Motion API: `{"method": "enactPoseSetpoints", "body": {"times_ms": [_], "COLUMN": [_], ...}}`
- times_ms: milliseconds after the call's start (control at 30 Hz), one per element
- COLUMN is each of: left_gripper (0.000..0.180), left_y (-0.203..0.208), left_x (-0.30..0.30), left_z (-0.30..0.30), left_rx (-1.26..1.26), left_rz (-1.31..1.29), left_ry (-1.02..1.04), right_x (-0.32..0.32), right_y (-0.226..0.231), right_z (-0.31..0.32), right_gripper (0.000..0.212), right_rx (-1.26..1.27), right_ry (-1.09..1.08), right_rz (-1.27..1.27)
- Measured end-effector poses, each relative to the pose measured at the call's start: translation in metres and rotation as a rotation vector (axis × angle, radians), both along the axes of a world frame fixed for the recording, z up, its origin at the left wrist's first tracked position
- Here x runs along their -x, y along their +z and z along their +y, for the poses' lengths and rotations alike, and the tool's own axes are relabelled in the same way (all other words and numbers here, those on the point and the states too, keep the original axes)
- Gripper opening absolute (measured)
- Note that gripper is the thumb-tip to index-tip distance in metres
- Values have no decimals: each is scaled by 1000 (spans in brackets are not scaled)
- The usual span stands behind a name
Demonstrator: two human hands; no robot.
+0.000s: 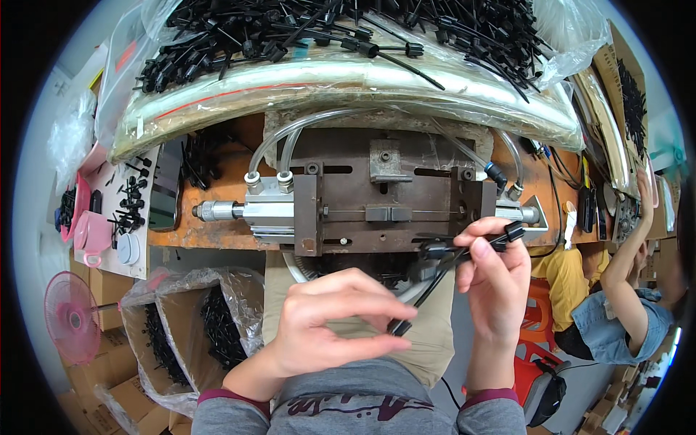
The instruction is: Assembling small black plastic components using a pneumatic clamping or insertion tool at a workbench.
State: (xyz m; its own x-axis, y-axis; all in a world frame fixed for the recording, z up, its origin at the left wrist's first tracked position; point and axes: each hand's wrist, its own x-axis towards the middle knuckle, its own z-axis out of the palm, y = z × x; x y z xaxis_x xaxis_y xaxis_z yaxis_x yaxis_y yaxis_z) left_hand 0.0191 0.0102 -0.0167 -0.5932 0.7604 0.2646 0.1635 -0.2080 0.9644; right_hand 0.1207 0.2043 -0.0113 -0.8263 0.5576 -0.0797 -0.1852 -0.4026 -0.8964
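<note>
Below the metal press point(384, 203), left hand point(330, 322) and right hand point(496, 279) pinching, seemingly, one black cable tie point(435, 279)

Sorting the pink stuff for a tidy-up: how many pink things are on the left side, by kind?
Pink fan: 1
Pink cup: 1
Pink basket: 1
Total: 3

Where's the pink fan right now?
In the head view, the pink fan stands low on the person's far left, beside the bag-lined cardboard boxes of black parts and below the pink cups.
</note>
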Motion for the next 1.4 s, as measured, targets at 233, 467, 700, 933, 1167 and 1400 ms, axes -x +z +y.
{"method": "enactPoseSetpoints", "body": {"times_ms": [233,467,700,933,1167,1400], "left_gripper": [34,26,27,34,34,31], "left_y": [-23,-42,-32,-21,8,7], "left_x": [4,6,6,8,3,-3], "left_z": [7,26,31,24,11,10], "left_rx": [114,271,375,301,57,62], "left_rz": [620,988,994,732,643,730], "left_ry": [292,388,381,308,55,-32], "right_x": [-2,-3,-7,-10,-10,-8], "right_y": [0,-1,-3,-4,-1,2], "right_z": [8,5,5,1,-3,-4], "right_gripper": [20,20,20,17,15,15], "right_rx": [-80,-106,-121,-149,-142,-128], "right_ry": [-182,-185,-164,-142,-4,5], "right_rz": [49,39,22,-12,-82,-83]}}
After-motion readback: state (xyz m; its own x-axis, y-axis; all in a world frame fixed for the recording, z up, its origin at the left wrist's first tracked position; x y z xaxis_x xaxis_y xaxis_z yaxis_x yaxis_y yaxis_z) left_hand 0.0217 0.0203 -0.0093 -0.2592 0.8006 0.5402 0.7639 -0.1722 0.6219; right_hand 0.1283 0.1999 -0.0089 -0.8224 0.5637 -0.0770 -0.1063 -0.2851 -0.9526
